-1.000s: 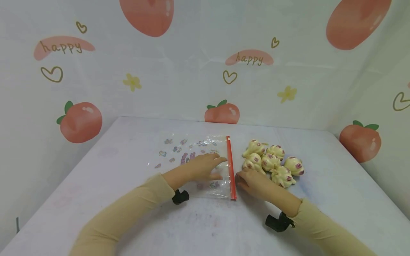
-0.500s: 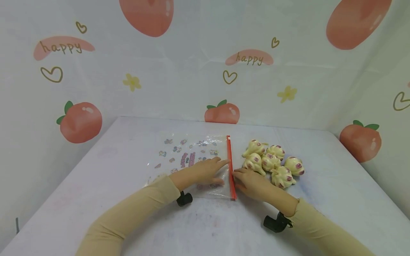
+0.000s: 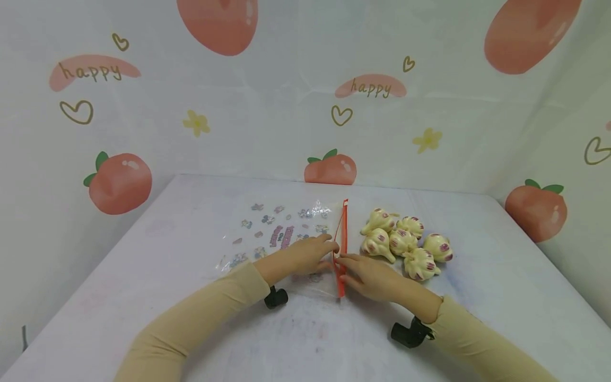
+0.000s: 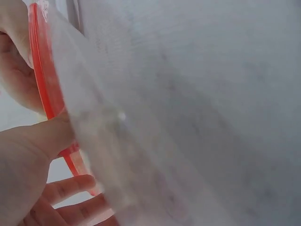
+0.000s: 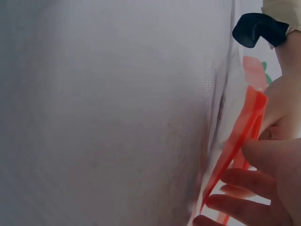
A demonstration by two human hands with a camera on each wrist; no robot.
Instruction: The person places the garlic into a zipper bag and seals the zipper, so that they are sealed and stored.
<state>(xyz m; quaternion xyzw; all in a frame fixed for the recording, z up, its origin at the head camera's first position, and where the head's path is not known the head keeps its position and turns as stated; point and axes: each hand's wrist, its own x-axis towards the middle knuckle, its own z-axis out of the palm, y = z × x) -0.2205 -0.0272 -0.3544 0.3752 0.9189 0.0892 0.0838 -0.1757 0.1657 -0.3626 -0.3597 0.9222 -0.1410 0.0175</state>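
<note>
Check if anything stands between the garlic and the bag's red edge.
Yes, partly: the right hand lies across the nearer stretch, at the bag's red edge. Farther back, nothing visible stands between the garlic and that edge.

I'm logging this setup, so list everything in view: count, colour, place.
Bag: one, clear, red-edged, mid-table.
Garlic bulbs: six, cream and purple, right of the bag.
Table: one, whitish, underneath.
Backdrop: one, white with printed red fruit, behind the table.
Strip: one, dark, far left edge, purpose unclear.
Cameras: two, black, one on each wrist.
Sleeves: two, beige, one per arm.
Left grip: one, bare, at the bag's red edge.
Right grip: one, bare, same edge.
</note>
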